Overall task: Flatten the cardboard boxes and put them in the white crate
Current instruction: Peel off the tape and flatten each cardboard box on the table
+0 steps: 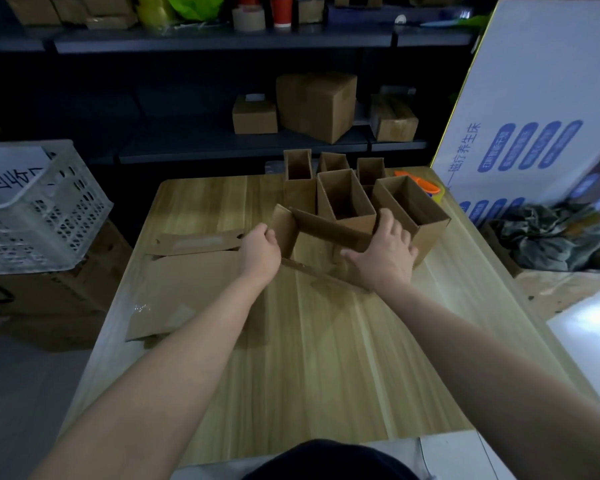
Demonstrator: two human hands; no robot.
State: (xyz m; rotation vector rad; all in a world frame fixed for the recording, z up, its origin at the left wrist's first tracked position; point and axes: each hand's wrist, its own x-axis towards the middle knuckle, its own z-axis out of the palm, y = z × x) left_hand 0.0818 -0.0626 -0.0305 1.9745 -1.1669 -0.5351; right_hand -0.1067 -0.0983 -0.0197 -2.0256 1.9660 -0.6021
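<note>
On the tabletop [326,358], the left grip [258,252] and right grip [383,258] each clasp an end of a half-folded box [329,230]. Flattened cardboard [187,289] lies to its left; five open boxes [347,195] stand just behind. Off the tabletop's left edge sits the white crate [42,209], on a brown carton [49,292].

brown boxes [347,199], white lattice crate [49,213], pale wood-grain table [326,358]

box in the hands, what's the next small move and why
Probably press the box down flat on the table: the left hand and right hand grip its ends, and it's skewed but not yet flat.
</note>
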